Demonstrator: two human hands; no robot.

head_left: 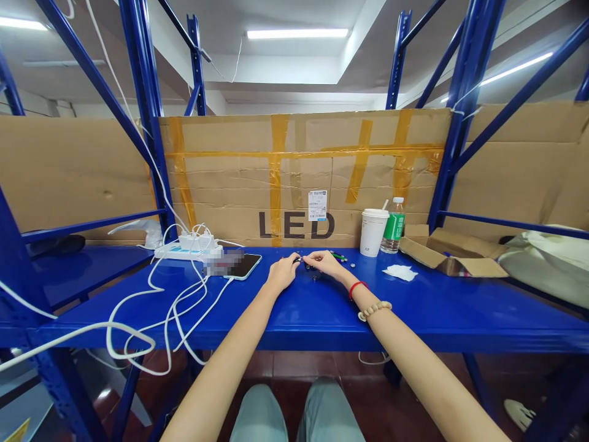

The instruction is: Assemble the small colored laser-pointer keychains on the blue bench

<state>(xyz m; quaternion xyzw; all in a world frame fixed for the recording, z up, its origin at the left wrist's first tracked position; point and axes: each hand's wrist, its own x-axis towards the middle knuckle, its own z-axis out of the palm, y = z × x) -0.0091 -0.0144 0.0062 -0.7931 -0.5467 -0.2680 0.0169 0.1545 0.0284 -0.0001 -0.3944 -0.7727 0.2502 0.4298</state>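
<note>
My left hand (282,272) and my right hand (324,262) meet over the middle of the blue shelf top. In my left hand's pinched fingertips is a small dark piece with a shiny end (299,259), too small to name. My right hand's fingers are pinched close to its tip; whatever they hold is too small to make out. Several small dark parts (314,276) lie beneath my right hand. Behind that hand are thin green and black pieces (339,256), and a little round grey piece (353,266) sits to its right.
To the left are a phone (247,266), a white power strip (168,252) and loose white cables (177,307). On the right stand a white cup (373,233) and a green-labelled bottle (393,226), with crumpled tissue (400,272) and an open cardboard box (453,253). Cardboard (221,184) backs the shelf.
</note>
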